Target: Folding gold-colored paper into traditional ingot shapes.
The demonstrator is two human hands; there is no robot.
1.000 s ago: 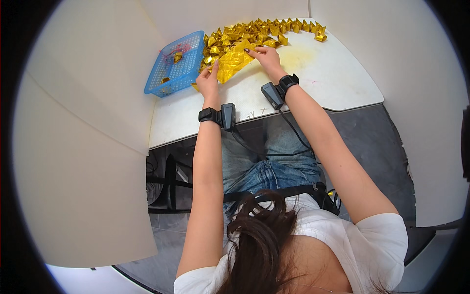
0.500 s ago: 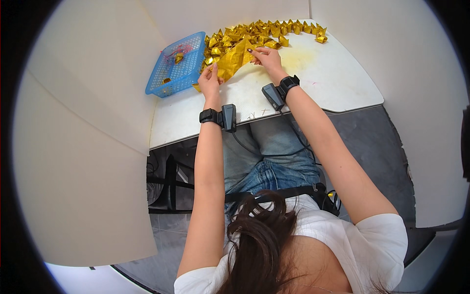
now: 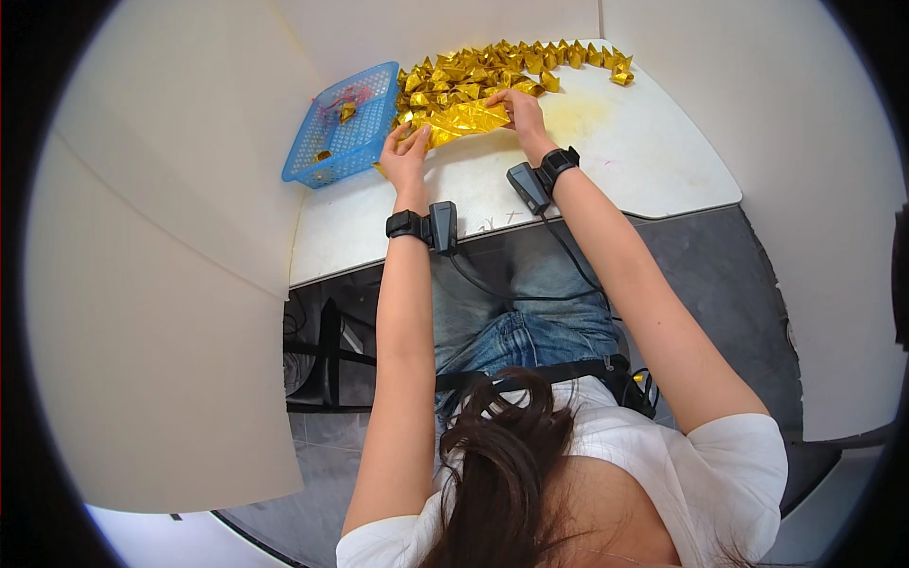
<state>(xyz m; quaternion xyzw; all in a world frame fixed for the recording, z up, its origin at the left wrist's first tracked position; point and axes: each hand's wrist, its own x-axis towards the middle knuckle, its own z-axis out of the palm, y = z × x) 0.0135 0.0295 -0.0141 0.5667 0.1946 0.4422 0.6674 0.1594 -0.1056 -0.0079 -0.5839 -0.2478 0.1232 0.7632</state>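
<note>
A sheet of gold foil paper (image 3: 466, 123) is stretched between my two hands, just above the white table. My left hand (image 3: 405, 151) pinches its left end, near the basket's right side. At the opposite end, my right hand (image 3: 519, 112) grips it between thumb and fingers. Many gold folded-paper ingots (image 3: 454, 76) lie heaped just beyond the sheet, partly hidden by it. Along the back, more of them stand in a row reaching to the right. Each wrist wears a black strap with a small box and cable.
A blue perforated plastic basket (image 3: 294, 168) stands on the table's left, holding a few gold pieces and some pink-red material. White walls (image 3: 691, 85) enclose the table (image 3: 653, 170) at the sides and back. The front table edge runs above my lap.
The foil sheet has turned from a slanted, upright pose to a flatter, more level one. My right hand has shifted slightly, its fingers now curled over the sheet's end.
</note>
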